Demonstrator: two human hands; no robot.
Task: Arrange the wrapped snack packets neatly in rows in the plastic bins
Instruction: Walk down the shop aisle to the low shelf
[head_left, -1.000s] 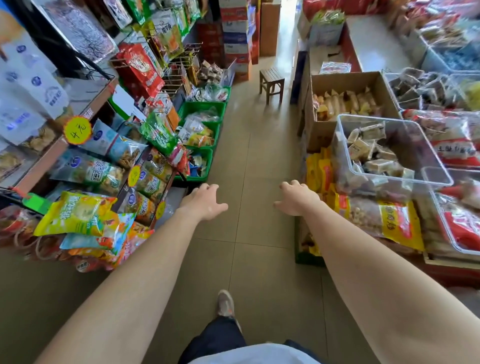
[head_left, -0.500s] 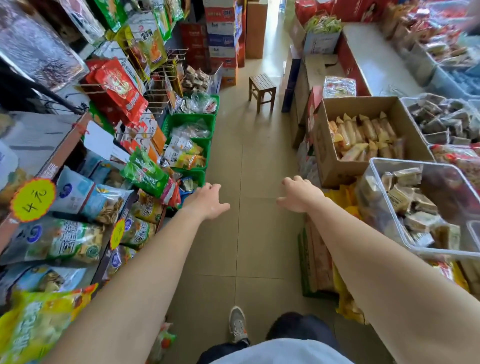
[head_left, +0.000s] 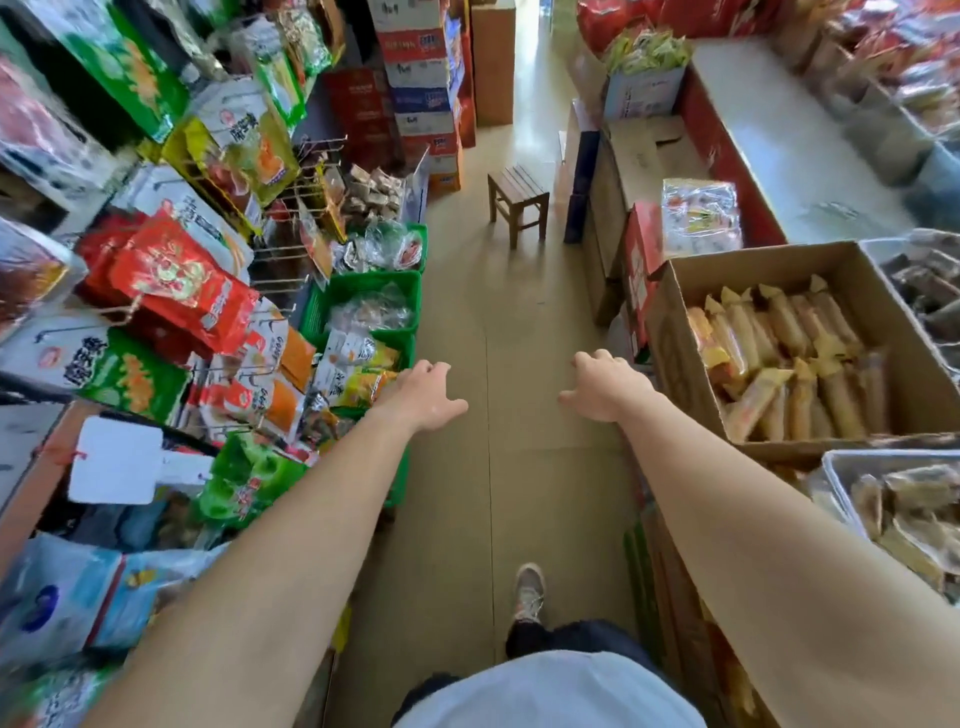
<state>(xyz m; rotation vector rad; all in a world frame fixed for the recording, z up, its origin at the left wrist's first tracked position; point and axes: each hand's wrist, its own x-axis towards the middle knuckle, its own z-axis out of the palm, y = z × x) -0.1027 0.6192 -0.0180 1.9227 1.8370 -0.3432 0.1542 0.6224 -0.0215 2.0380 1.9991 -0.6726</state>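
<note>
Cardboard-boxed snack packets (head_left: 779, 358) right, plastic bin (head_left: 836, 467) near right; left grip (head_left: 423, 397), right grip (head_left: 605, 389) slack, empty. Best approached squarely, lifting few.

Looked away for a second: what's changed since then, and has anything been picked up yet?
The person walked forward: the stool and cardboard box came nearer, and the clear bin slid to the lower right edge of view. Nothing was taken or let go. The left hand and right hand stay stretched ahead, empty.
</note>
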